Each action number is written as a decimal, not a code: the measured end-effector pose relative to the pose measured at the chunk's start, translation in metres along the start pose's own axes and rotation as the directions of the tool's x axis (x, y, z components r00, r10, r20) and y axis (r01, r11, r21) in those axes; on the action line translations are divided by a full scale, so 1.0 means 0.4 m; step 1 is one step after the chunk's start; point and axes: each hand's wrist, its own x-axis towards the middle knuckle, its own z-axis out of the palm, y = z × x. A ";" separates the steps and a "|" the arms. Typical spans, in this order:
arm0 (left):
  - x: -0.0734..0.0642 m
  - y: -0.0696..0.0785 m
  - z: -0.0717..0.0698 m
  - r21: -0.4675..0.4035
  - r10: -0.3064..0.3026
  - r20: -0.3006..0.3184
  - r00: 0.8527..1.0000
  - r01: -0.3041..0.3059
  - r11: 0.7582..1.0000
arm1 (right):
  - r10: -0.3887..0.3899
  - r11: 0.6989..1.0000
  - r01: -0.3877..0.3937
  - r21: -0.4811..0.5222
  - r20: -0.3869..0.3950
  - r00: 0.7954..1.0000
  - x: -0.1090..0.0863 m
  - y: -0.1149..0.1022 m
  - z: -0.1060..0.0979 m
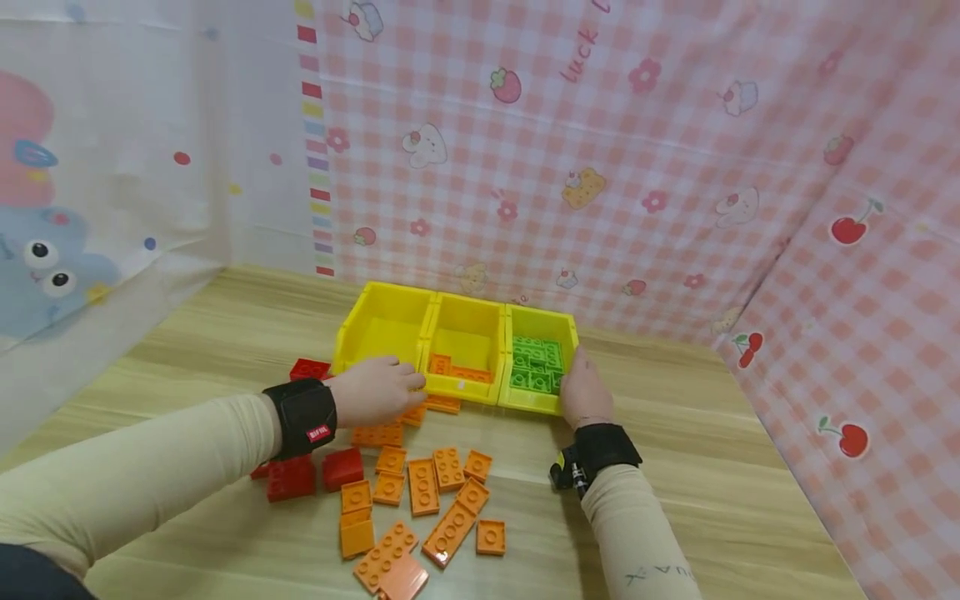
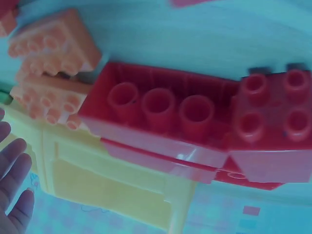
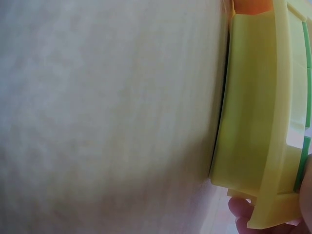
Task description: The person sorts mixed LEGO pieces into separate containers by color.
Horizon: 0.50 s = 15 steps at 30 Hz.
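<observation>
Three yellow bins stand joined in a row. My right hand grips the side wall of the right-hand bin, its thumb inside and fingertips outside. Green bricks lie in that bin. The middle bin holds a few orange bricks. My left hand hovers at the front of the left-hand bin, with its fingers extended and apart in the left wrist view. Orange bricks lie just under and in front of that hand. Red bricks lie beside the bins.
Loose orange bricks are spread over the wooden table in front of the bins. More red bricks sit by the left forearm. A pink checked cloth hangs behind the bins, and a white printed cloth at the left.
</observation>
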 end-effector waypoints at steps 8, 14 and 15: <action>-0.012 0.024 0.012 -0.039 -0.021 0.051 0.998 0.023 0.999 | -0.020 1.000 0.019 -0.023 -0.034 0.999 -0.007 0.008 0.007; -0.010 0.026 0.033 -0.071 -0.056 0.089 0.995 0.062 0.996 | -0.016 0.999 0.015 -0.033 -0.041 0.999 -0.004 0.000 0.005; -0.010 0.024 0.033 -0.075 -0.058 0.091 0.994 0.065 0.995 | -0.017 0.999 0.015 -0.035 -0.044 0.999 -0.004 -0.002 0.004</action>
